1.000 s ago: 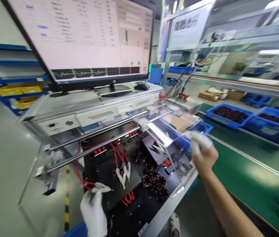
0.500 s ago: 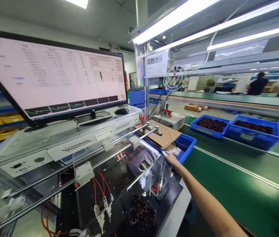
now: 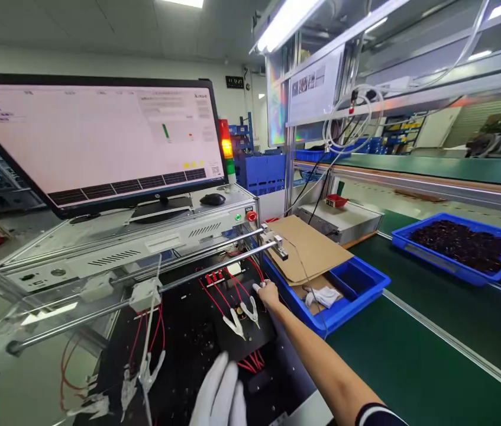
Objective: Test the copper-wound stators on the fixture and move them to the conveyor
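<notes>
My left hand (image 3: 219, 393), in a white glove, reaches in at the bottom over the black work plate (image 3: 188, 331). Its fingers are stretched out, slightly blurred, and hold nothing visible. My right hand (image 3: 268, 294) is at the plate's far right, beside the blue tray, fingers curled and fingertips covered in white. What they grip, if anything, is hidden. Left of that hand lie two white clips (image 3: 235, 323) on red wires, near a small round piece (image 3: 239, 310). A clear plastic cover (image 3: 147, 355) is at the left on metal rails (image 3: 215, 276), with more white clips behind it.
The blue tray (image 3: 361, 299) holds cardboard (image 3: 306, 251) and a white cloth (image 3: 323, 297). A monitor (image 3: 99, 142) and mouse (image 3: 213, 199) stand on the machine. A signal tower (image 3: 226, 146) glows amber. On the green conveyor (image 3: 410, 355), a blue bin (image 3: 449, 275) holds dark parts.
The clear cover has moved left along the rails, exposing the clips. My gloved left hand has entered from below. The monitor's green traces are gone, and the view has shifted.
</notes>
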Tool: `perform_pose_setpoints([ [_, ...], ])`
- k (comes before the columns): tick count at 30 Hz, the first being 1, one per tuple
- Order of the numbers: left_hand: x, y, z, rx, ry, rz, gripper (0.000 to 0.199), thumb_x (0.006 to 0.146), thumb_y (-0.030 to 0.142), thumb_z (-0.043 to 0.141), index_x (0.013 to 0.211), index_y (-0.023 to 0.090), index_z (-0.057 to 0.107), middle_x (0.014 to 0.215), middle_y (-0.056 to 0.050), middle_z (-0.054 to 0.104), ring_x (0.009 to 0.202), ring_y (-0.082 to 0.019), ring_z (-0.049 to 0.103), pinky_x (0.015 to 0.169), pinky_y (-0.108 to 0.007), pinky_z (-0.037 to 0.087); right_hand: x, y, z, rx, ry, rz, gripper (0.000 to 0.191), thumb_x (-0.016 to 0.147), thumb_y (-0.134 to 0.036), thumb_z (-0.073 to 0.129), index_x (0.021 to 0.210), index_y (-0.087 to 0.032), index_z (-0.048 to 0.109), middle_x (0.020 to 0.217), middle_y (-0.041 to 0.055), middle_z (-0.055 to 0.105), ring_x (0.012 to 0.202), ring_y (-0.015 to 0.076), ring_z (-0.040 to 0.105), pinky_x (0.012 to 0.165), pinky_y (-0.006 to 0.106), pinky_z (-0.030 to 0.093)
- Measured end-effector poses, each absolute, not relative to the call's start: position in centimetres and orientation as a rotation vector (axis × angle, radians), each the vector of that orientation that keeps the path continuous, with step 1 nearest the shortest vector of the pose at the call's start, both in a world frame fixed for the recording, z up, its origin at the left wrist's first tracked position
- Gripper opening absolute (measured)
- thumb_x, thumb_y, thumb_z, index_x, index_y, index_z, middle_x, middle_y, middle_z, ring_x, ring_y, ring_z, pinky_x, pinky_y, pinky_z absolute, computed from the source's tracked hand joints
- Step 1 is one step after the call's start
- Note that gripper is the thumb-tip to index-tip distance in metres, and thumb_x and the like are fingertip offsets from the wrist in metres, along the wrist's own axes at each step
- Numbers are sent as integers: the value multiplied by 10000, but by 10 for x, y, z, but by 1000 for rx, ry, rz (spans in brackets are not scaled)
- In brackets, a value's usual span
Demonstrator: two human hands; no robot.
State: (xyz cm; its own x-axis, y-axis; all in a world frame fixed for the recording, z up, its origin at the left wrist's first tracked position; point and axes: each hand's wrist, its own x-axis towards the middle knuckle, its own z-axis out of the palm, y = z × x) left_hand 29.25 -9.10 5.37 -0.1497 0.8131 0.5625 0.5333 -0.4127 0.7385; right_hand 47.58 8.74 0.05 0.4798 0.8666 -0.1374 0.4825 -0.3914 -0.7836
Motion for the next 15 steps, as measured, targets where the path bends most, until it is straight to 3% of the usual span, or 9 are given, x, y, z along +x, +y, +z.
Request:
perform_pose_setpoints([
  [2,318,-60,49,1721,1664,1428,378,776,355,546,1125,209,531,1186,-90,525,1173,-238,444,1020,-407,363,479,89,-2,-2044,-1129,763,364,730,-373,617,1000,-130,603,976,96,652,890,193,610,740,242,436],
  [4,334,-20,40,1399,1876,1291,592,714,372,616,1224,133,432,1195,-153,505,1180,-275,434,1008,-443,355,482,89,-2,-2041,-1145,789,342,736,-376,609,982,-138,608,965,89,654,874,191,613,728,246,441],
  [7,339,25,21,1178,1963,1242,824,635,373,690,1308,105,296,1053,-133,576,976,-236,574,884,-396,454,488,82,2,-2035,-1171,786,361,735,-379,605,993,-125,609,972,117,642,890,209,607,749,273,445],
  [12,322,44,4,1150,2013,1360,733,684,331,623,1314,130,307,773,-25,609,696,-176,622,733,-349,506,479,58,18,-1866,-1388,526,742,685,-422,630,1301,-95,377,1314,175,417,1217,273,379,980,353,321],
  [15,316,43,8,1162,1966,1349,660,736,295,538,1329,154,285,786,-21,612,583,-140,611,624,-297,517,458,48,29,-1712,-1703,588,829,667,-361,631,1356,-72,272,1247,180,486,1143,272,461,930,353,374],
])
